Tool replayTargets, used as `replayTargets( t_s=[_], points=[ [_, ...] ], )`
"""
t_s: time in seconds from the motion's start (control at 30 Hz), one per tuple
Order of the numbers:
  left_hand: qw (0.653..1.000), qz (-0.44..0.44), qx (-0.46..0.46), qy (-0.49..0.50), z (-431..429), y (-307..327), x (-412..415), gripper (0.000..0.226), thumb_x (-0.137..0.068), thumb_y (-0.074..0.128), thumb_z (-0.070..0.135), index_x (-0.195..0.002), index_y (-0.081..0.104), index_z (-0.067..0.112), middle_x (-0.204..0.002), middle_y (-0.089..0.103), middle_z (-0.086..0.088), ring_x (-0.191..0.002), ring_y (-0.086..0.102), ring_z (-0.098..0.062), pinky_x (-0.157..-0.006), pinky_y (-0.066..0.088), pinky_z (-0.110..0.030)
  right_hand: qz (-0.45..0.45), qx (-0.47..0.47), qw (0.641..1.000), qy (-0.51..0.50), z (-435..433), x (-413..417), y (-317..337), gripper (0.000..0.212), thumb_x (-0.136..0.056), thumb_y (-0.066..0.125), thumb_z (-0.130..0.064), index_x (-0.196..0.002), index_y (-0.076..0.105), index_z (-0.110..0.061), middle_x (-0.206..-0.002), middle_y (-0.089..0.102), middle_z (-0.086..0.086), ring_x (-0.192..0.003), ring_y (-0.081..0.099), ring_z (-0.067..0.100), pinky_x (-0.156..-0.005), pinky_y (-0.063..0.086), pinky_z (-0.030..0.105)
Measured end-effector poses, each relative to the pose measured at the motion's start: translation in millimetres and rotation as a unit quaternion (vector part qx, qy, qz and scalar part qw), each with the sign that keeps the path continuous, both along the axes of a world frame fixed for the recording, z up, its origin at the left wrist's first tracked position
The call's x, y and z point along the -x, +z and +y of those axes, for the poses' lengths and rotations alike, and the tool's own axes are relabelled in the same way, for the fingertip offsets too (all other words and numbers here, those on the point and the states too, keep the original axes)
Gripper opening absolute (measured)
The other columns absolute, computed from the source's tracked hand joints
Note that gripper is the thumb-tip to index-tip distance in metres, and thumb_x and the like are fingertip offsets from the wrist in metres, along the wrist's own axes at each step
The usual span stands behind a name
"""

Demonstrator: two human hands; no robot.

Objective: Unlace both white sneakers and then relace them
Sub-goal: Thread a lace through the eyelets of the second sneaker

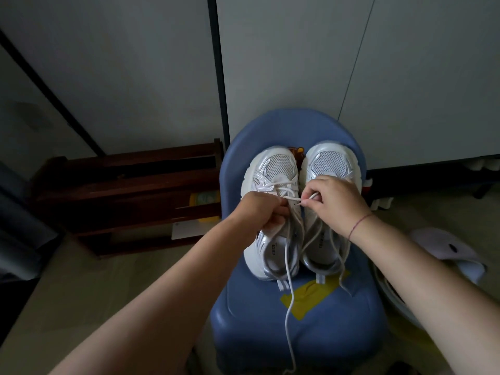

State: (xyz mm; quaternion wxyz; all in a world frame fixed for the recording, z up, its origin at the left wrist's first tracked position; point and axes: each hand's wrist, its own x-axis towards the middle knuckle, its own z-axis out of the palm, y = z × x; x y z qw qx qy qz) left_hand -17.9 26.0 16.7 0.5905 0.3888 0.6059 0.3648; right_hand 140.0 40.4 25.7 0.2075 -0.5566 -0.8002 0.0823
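Two bare forearms reach in from the near edge. Two white sneakers stand side by side, touching, toes away, on one blue chair point(338, 342) — the left-side sneaker point(273, 169) and the right-side sneaker point(330, 162) fill its back half. The left hand point(259, 212) curls round the left-side sneaker's eyelet edge; the right hand point(334, 204) pinches a lace point(295, 198). One loose tail point(288, 315) trails across the seat's bare front, beside one yellow tape patch point(313, 292) — down over the front edge.

Trailing lace point(286, 320) — end off-frame
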Motion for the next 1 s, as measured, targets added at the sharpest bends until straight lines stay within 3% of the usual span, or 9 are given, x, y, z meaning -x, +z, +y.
replayTargets(
  t_s=[0.17,0.27,0.4,0.47,0.6,0.73,0.87,0.93,1.0],
  points=[
    [0.999,-0.035,-0.01,-0.003,-1.3,-5.1,-0.7,0.016,-0.097,0.054,0.009,-0.096,0.068,0.004,-0.076,0.065,-0.008,-0.042,0.05,-0.005,-0.043,0.042,-0.013,-0.019,-0.006,1.0,-0.019,1.9,4.6,-5.8,0.006,-0.081,0.07,-0.025,-0.076,0.069,-0.022,-0.085,0.062,-0.004,-0.091,0.056,0.02,-0.089,0.041,0.039],
    [0.999,-0.042,-0.022,-0.013,-1.4,-7.9,1.2,0.024,-0.097,0.049,0.004,-0.112,0.067,-0.001,-0.079,0.064,-0.01,-0.044,0.05,-0.004,-0.043,0.041,-0.013,-0.008,-0.009,1.0,-0.017,3.2,8.3,-9.6,0.005,-0.079,0.072,-0.023,-0.074,0.069,-0.022,-0.078,0.058,-0.007,-0.086,0.058,0.02,-0.087,0.042,0.039],
    [0.999,-0.029,-0.033,-0.026,-2.4,-9.6,1.9,0.03,-0.095,0.047,-0.004,-0.118,0.066,0.002,-0.081,0.064,-0.011,-0.053,0.045,-0.009,-0.042,0.039,-0.012,0.05,0.051,0.997,0.003,5.6,2.6,-2.6,0.007,-0.082,0.069,-0.017,-0.077,0.066,-0.021,-0.072,0.052,-0.014,-0.068,0.051,0.005,-0.067,0.04,0.021],
    [0.999,-0.019,-0.037,-0.023,-1.5,-10.7,0.7,0.03,-0.096,0.046,-0.004,-0.117,0.065,0.003,-0.074,0.065,-0.007,-0.051,0.043,-0.009,-0.04,0.038,-0.012,0.048,0.078,0.996,0.013,7.7,-2.6,2.1,0.008,-0.086,0.064,-0.013,-0.082,0.066,-0.02,-0.074,0.053,-0.014,-0.07,0.052,0.006,-0.064,0.037,0.02],
    [0.998,0.032,-0.059,-0.018,0.8,-14.8,-0.8,0.025,-0.096,0.049,-0.001,-0.109,0.069,0.009,-0.054,0.062,0.004,-0.035,0.04,-0.002,-0.038,0.034,-0.012,0.031,0.035,0.999,0.005,10.2,-2.6,-5.8,0.006,-0.085,0.065,-0.012,-0.082,0.07,-0.013,-0.086,0.052,-0.006,-0.086,0.053,0.016,-0.079,0.043,0.029],
    [0.995,0.065,-0.074,-0.018,2.9,-18.1,-1.2,0.018,-0.095,0.058,0.007,-0.103,0.072,0.013,-0.053,0.057,0.003,-0.032,0.039,0.0,-0.038,0.034,-0.012,0.063,0.029,0.997,0.015,8.0,0.4,-8.6,0.007,-0.085,0.064,-0.01,-0.083,0.069,-0.014,-0.087,0.056,-0.005,-0.083,0.054,0.013,-0.077,0.042,0.026],
    [0.992,0.08,-0.093,-0.032,2.8,-18.7,0.6,0.012,-0.092,0.065,0.015,-0.1,0.074,0.017,-0.056,0.057,0.003,-0.038,0.045,0.001,-0.045,0.041,-0.012,0.146,0.085,0.985,0.024,3.9,0.3,-3.3,0.02,-0.085,0.059,0.001,-0.081,0.067,-0.017,-0.083,0.068,-0.002,-0.077,0.065,0.004,-0.077,0.052,0.023],
    [0.988,0.107,-0.102,-0.052,1.6,-18.0,0.6,0.01,-0.092,0.066,0.021,-0.095,0.075,0.019,-0.058,0.059,0.005,-0.044,0.049,0.0,-0.052,0.045,-0.014,0.143,0.074,0.987,0.015,2.6,1.1,-4.1,0.02,-0.084,0.062,-0.002,-0.08,0.068,-0.02,-0.08,0.069,-0.005,-0.075,0.064,0.005,-0.075,0.051,0.021],
    [0.986,0.122,-0.101,-0.06,1.6,-16.8,1.0,0.012,-0.094,0.062,0.022,-0.09,0.073,0.018,-0.056,0.055,0.005,-0.039,0.043,0.001,-0.046,0.039,-0.012,0.111,0.047,0.993,0.006,2.0,2.7,-6.1,0.014,-0.083,0.067,-0.008,-0.081,0.072,-0.02,-0.079,0.068,-0.006,-0.073,0.06,0.007,-0.074,0.05,0.022]
  ],
)
